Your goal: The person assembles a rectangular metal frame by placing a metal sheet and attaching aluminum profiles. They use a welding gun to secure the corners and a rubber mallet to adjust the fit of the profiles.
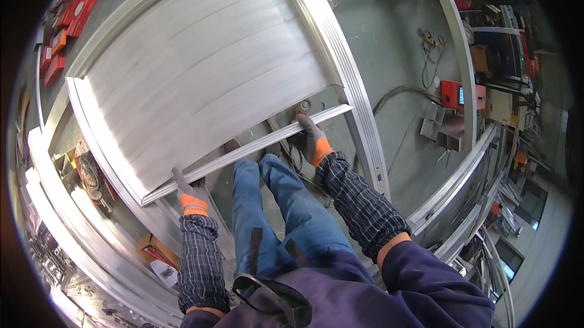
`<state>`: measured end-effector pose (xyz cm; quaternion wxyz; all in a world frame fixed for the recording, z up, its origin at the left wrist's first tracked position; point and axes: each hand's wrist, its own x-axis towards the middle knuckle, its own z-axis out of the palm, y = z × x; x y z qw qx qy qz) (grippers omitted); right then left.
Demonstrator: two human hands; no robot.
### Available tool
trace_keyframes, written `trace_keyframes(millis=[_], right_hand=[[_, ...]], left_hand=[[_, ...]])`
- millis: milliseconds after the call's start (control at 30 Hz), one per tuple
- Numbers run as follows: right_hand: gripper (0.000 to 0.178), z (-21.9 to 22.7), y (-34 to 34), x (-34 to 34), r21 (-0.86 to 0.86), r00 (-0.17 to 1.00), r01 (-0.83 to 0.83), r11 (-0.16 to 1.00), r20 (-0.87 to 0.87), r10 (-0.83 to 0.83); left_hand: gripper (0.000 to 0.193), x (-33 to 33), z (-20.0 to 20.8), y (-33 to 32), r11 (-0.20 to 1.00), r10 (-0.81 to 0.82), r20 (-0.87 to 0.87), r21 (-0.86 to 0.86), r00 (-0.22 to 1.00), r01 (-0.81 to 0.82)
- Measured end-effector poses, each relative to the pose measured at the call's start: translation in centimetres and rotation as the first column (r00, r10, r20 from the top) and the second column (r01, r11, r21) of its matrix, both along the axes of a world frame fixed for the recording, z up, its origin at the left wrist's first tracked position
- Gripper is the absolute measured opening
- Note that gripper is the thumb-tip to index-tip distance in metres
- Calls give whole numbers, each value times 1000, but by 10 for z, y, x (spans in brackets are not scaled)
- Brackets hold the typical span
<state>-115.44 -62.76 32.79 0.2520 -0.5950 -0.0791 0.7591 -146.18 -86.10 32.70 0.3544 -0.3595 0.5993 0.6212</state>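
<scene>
A long, narrow ridged metal strip (250, 150) runs aslant in front of me, its left end lower in the picture than its right. My left hand (190, 193), in a grey glove with an orange cuff, is closed around it near the left end. Toward the right end, my right hand (314, 140), gloved alike, grips it from below. Beyond the strip lies a large panel of silvery slats (207, 66); a narrow gap widens toward the right between them. The strip's ends meet or nearly meet the frame's left rail (100, 136) and ridged right rail (331, 33).
A red machine with a small screen (453, 95) stands on the floor at right, near cables and square metal tubes (443, 127). Red boxes (76, 8) lie at far left. Long metal profiles and an open cardboard box (155, 249) are at lower left.
</scene>
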Motion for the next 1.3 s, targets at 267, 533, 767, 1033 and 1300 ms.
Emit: trace_keyframes(millis=[267, 533, 767, 1033, 1300], right_hand=[[41, -14, -1, 1, -15, 1000, -2, 1000, 19, 2], [44, -23, -13, 19, -25, 998, -38, 999, 51, 39], [42, -15, -20, 16, -61, 998, 66, 996, -9, -67], [39, -2, -17, 6, -84, 998, 40, 996, -37, -43], [50, -41, -30, 18, 117, 996, -71, 991, 65, 63]], left_hand=[[66, -3, -8, -7, 1000, -12, -13, 4, 1000, 12], [67, 1, -13, -5, 999, -52, -17, -1, 998, 52], [63, 4, -14, -19, 993, -73, -77, 89, 994, 80], [62, 4, -11, -32, 987, -20, -70, 155, 997, 31], [55, -1, -27, -48, 975, -15, -68, 218, 998, 30]])
